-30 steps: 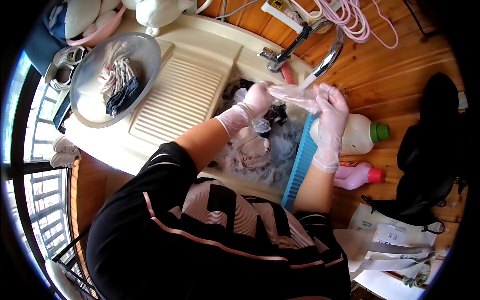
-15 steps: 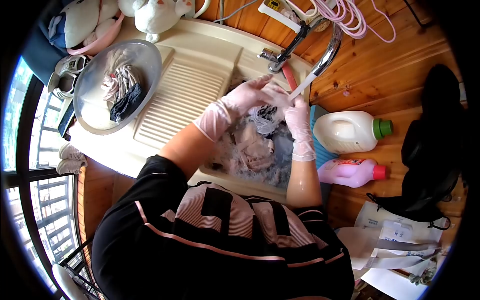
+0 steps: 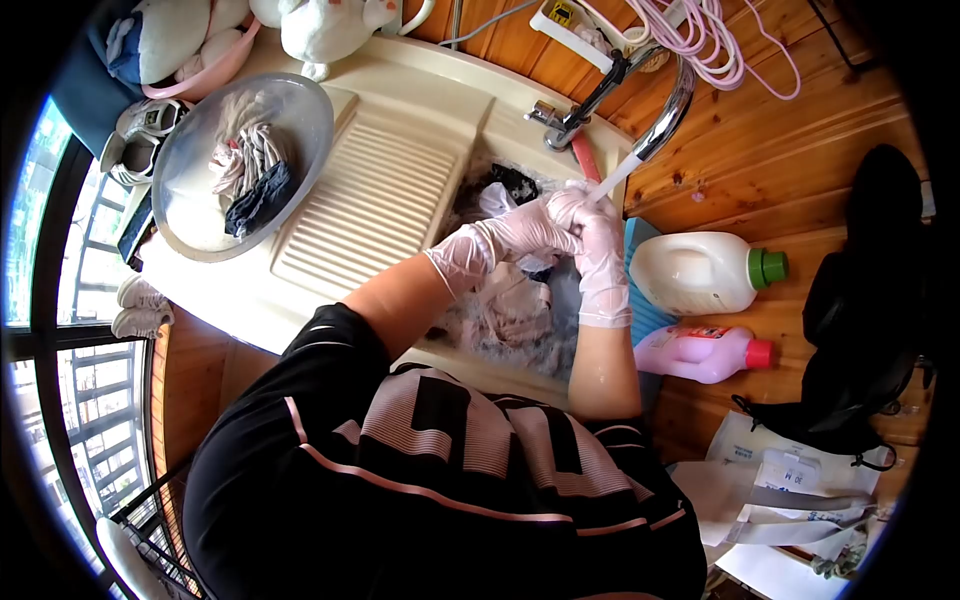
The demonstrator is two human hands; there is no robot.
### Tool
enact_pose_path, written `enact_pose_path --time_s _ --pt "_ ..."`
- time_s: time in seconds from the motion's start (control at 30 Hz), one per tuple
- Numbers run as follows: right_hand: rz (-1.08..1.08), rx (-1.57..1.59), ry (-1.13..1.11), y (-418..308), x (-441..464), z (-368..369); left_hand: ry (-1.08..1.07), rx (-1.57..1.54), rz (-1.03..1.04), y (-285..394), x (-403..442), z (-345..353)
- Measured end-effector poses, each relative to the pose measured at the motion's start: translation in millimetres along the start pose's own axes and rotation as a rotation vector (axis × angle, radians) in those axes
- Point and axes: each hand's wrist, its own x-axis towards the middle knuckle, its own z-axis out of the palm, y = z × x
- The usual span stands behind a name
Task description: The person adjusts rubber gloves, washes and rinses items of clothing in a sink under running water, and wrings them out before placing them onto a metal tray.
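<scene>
Both my hands wear thin whitish gloves and meet under the tap point(image 3: 662, 125), over the sink basin point(image 3: 470, 360). My left hand point(image 3: 530, 230) reaches across and presses against my right hand point(image 3: 595, 225). The fingers of both are closed together; whatever they hold is hidden among them. Below lie wet clothes in sudsy water: a beige garment point(image 3: 512, 305), a white cloth point(image 3: 494, 200) and a black patterned piece point(image 3: 515, 183). A stream of water point(image 3: 612, 178) falls from the spout onto the hands.
Left of the basin is a ribbed washboard point(image 3: 375, 190), then a grey translucent tub point(image 3: 180, 215) with wrung clothes. To the right stand a white detergent bottle point(image 3: 690, 275) with a green cap and a pink bottle point(image 3: 690, 355). Pink hangers point(image 3: 710, 50) hang above.
My hands have come together and closed under the water, my left hand moving right and down. More of the white cloth and black piece shows in the basin. The view has shifted slightly.
</scene>
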Motion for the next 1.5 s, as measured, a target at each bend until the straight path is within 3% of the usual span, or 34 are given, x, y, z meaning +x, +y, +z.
enact_pose_path --time_s 0.03,0.07,0.1,0.13,0.2,0.23,0.3,0.37,0.47,0.57,0.63,0.67,0.77,0.9,0.93,1.03,1.07,1.17,1.23,1.27,1.3,1.37,1.4,1.43,1.47,1.5 --pt "0.005 0.105 0.081 1.9 -3.5 1.8 0.096 -0.058 -0.177 -2.9 0.1 -1.4" --pt "-0.015 0.224 -0.099 -2.9 -9.5 -2.5 0.192 -0.117 -0.355 -7.3 -0.1 -4.8" --pt "0.003 0.188 -0.084 -4.3 -12.4 -7.8 0.288 -0.176 -0.535 -12.3 -1.7 -8.4" --pt "0.021 0.155 -0.065 -4.6 -14.7 -13.6 0.209 -0.208 -0.443 -18.5 -5.5 -11.0" --pt "0.016 0.088 -0.109 0.3 -17.2 -28.2 -0.013 -0.746 -0.565 -23.4 -7.0 -20.1" --pt "0.019 0.202 -0.155 8.7 -15.7 -28.9 -0.129 -1.016 -0.617 -25.4 -6.3 -22.6" --pt "0.023 0.429 -0.252 27.8 -12.0 -15.7 -0.091 -1.093 -0.591 -0.6 -20.8 7.2" --pt "-0.006 0.678 -0.303 35.6 -26.4 15.9 -0.232 -1.411 -0.546 -10.3 -29.2 21.2" --pt "-0.025 0.698 -0.396 29.9 -40.0 32.9 -0.321 -1.522 -0.410 -36.0 -43.4 29.6" --pt "0.033 0.789 -0.662 32.7 -15.6 17.7 -0.185 -1.402 -0.513 -14.7 -57.2 34.2" --pt "0.008 0.536 -0.570 19.1 -14.5 25.4 -0.196 -1.436 -0.602 -20.6 -57.1 26.3" --pt "0.001 0.409 -0.509 17.6 -13.5 26.9 -0.141 -1.351 -0.575 -13.9 -56.3 28.1" --pt "0.090 0.116 -0.424 9.1 -6.9 36.0 0.275 -0.715 -0.658 -6.3 -56.5 29.8" --pt "0.158 -0.199 -0.208 24.0 -5.1 51.9 0.479 -0.128 -0.552 -31.7 -57.9 24.4" --pt "0.157 -0.252 -0.159 34.5 -3.4 52.1 0.376 0.239 -0.521 -28.8 -59.2 18.8" --pt "0.033 -0.272 0.041 81.5 3.2 49.4 0.114 1.579 0.044 -102.6 -56.7 -29.7" --pt "0.063 -0.216 0.124 91.9 3.7 52.1 0.278 1.323 -0.223 -80.7 -65.2 -20.3" --pt "0.323 0.170 0.202 100.7 2.1 53.4 0.422 1.309 -0.422 -89.5 -77.8 -33.9" --pt "0.317 0.563 0.248 106.7 2.3 57.8 0.553 1.304 -0.437 -56.7 -87.8 -19.3" --pt "0.231 0.634 0.122 112.7 1.0 57.7 0.574 1.307 -0.408 -54.4 -93.6 -26.4" --pt "0.265 0.708 0.135 115.7 5.3 60.2 0.523 1.338 -0.258 -41.9 -101.1 -31.7" --pt "0.261 0.232 0.010 103.3 -4.7 41.7 0.567 1.263 -0.296 5.2 -115.1 -42.4" --pt "0.201 0.114 -0.014 88.2 -13.5 35.4 0.582 1.274 0.019 12.9 -126.7 -70.2" --pt "0.175 -0.102 0.027 84.9 -14.4 14.1 0.562 1.339 -0.181 51.1 -133.9 -80.9" --pt "0.112 -0.272 0.248 116.6 -2.9 -19.3 0.708 1.345 -0.039 89.4 -147.0 -64.6" --pt "-0.004 -0.654 0.363 125.2 1.3 -55.3 0.838 1.185 0.161 102.3 -159.5 -98.8"
